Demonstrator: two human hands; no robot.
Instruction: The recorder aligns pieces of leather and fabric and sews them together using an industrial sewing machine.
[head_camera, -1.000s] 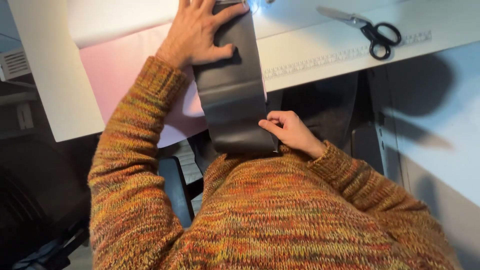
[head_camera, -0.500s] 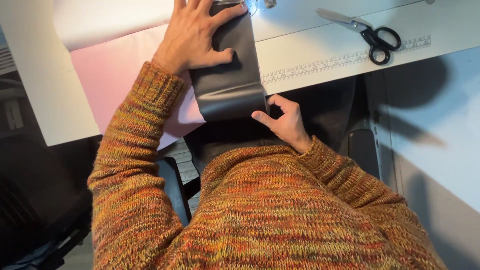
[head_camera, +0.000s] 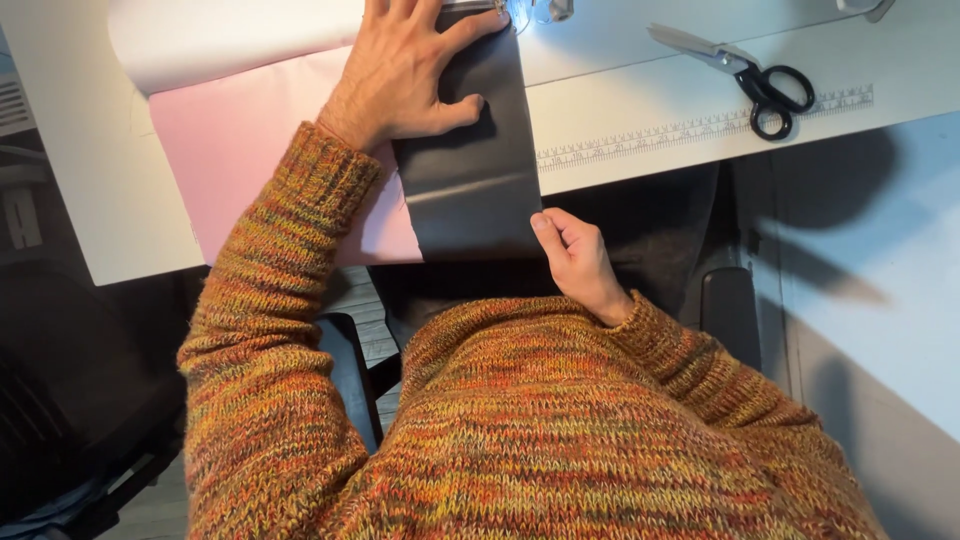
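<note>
Grey fabric (head_camera: 470, 150), a dark, slightly glossy strip, is lying lengthwise across the near edge of the white table (head_camera: 620, 110), with its far end reaching up toward the top of the view and its near end hanging just over the table's edge above the person's lap. The left hand (head_camera: 410, 70) is pressing flat on the strip's left part, fingers spread and extended, palm down, thumb lying across the grey surface; it is open and gripping nothing, only weighing the cloth down. The right hand (head_camera: 575, 255) is sitting at the strip's near right corner, fingers loosely curled, the thumb and fingertips touching the cloth's edge; whether it is actually pinching that corner cannot be told from here. Under and to the left of the strip, a pink sheet (head_camera: 240, 150) is lying on the table, partly covered by the left wrist, and beyond it a white sheet (head_camera: 230, 40) is curling up at its edge. To the right of the strip, a ruler scale (head_camera: 700, 125) is running along the table's front edge, and scissors (head_camera: 745, 75) with black handles are lying just behind it, well apart from both hands. A multicoloured knitted sweater (head_camera: 560, 430) is filling the lower part of the view.
</note>
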